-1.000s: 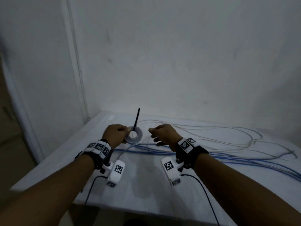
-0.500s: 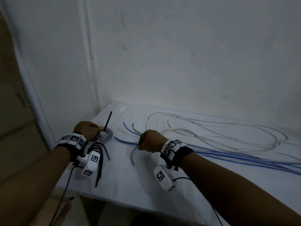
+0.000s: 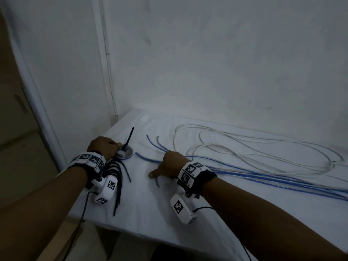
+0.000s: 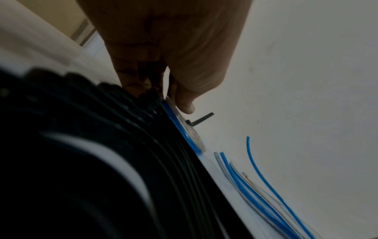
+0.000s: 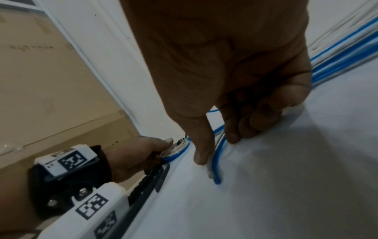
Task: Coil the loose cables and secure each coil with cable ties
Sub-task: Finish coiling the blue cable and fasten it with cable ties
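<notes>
Small tied coil (image 3: pixel 124 153) flat on table, black tie tail upright (blue-edged), loose blue cables (image 3: pixel 244 174) stretching rightward, spare black ties (image 3: pixel 117 174) nearby

Head view high, looking down at table (image 3: pixel 154 208), wrist views close, sharing coil (image 4: pixel 185 127)

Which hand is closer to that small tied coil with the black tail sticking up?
Left. The left hand holds the coil at its edge; the right hand is apart from it, pinching loose blue cable ends.
</notes>
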